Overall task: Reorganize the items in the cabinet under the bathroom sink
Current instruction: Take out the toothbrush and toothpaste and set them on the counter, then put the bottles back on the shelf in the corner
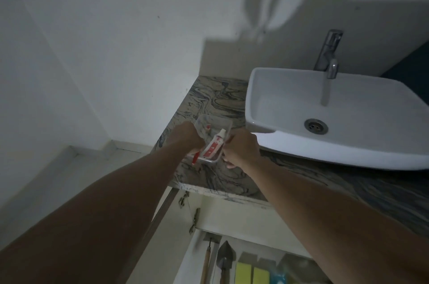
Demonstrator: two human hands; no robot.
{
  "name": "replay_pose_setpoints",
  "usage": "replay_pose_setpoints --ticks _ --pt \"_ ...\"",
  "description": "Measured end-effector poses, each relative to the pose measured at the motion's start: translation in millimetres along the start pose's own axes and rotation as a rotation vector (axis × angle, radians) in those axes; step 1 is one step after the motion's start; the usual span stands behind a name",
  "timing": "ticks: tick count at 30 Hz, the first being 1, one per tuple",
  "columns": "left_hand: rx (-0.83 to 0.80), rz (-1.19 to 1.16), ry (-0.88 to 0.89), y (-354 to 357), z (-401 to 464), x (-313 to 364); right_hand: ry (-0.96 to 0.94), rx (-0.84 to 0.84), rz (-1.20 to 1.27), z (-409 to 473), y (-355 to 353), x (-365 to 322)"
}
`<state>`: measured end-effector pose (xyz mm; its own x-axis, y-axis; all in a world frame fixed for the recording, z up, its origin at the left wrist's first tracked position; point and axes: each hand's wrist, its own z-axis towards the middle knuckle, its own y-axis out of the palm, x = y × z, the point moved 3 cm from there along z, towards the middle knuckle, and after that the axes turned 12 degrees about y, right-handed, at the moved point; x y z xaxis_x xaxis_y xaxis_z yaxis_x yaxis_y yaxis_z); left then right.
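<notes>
The white wall is closing in on the far left, leaving a narrow strip of pale floor beside the counter's end. The left hand [185, 137] is gripping the left side of a clear plastic tray [210, 131], which is sitting on the swirled marble countertop [222, 100] close to its front edge. Inside, a red-and-white toothpaste tube [214, 144] is lying lengthwise beside a red-handled toothbrush [195, 158] (its handle is poking over the near rim). The right hand [241, 150] is curling round the tray's right side, just short of the white basin [348, 144], whose rim is overhanging the counter. The chrome faucet [328, 54] is running water. Below, the cabinet [222, 214] is standing open, showing a trowel [224, 258] and yellow sponges [251, 273].
</notes>
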<state>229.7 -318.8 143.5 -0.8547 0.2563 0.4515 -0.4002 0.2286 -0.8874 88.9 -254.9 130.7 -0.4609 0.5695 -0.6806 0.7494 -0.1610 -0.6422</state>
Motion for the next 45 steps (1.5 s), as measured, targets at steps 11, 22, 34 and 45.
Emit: replay_pose_setpoints --ticks 11,22,34,45 --pt "-0.618 -0.069 0.207 23.6 -93.1 97.7 0.243 -0.341 -0.230 -92.7 -83.8 88.4" --pt "-0.985 0.075 0.427 198.2 -152.6 181.5 0.519 -0.344 -0.223 -123.0 -134.9 278.5" --pt "-1.021 0.312 0.553 415.2 -159.4 223.1 0.704 -0.280 -0.184 -88.3 -141.6 517.3" --pt "-0.952 0.243 0.665 677.3 -112.5 194.7 0.554 -0.092 -0.255 19.5 -14.6 730.9"
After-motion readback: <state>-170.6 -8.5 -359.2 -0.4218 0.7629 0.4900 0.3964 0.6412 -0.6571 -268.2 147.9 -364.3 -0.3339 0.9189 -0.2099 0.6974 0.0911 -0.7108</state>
